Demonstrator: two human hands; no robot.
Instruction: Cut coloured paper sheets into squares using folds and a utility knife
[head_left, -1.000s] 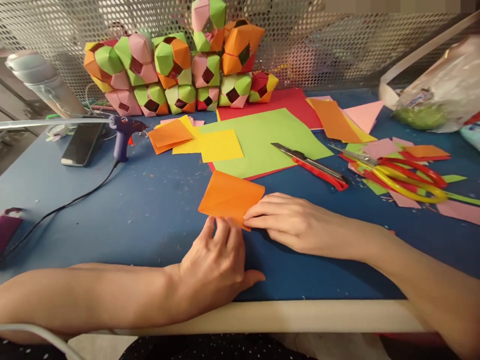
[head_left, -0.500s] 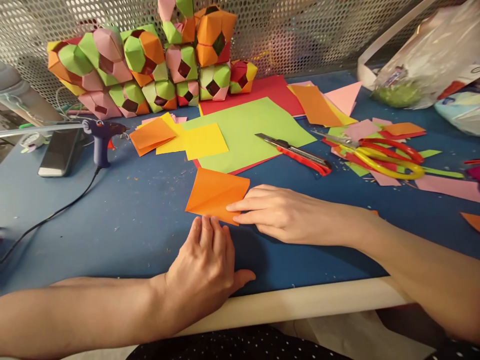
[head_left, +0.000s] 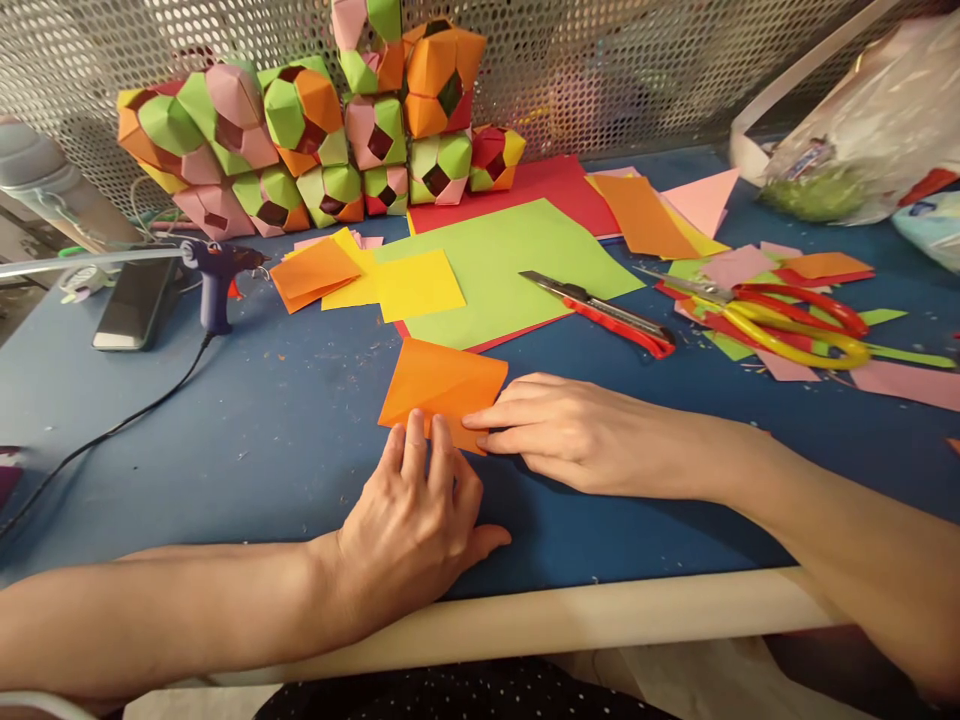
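Observation:
A folded orange sheet of paper (head_left: 442, 380) lies on the blue tabletop in front of me, its upper right edge slightly raised. My left hand (head_left: 420, 510) rests at its lower edge, fingertips on the paper and thumb stretched out to the right. From the right, my right hand (head_left: 547, 430) lies across the sheet's right side, with two outstretched fingers on it. Neither hand grips anything. Beyond the sheet are a large green sheet (head_left: 487, 260), yellow squares (head_left: 424, 285) and a red utility knife (head_left: 600, 312) with its blade out.
Colourful folded-paper balls (head_left: 300, 110) are stacked at the back. A glue gun (head_left: 217, 280) with a cord and a phone (head_left: 131, 305) are at left. Scissors (head_left: 795, 320) with red and yellow handles lie on paper scraps at right. The pale table edge (head_left: 562, 620) runs nearest me.
My left hand has moved up slightly, its fingertips now reaching onto the orange paper, fingers more spread. My right hand keeps its place on the sheet. The whole view has shifted a little.

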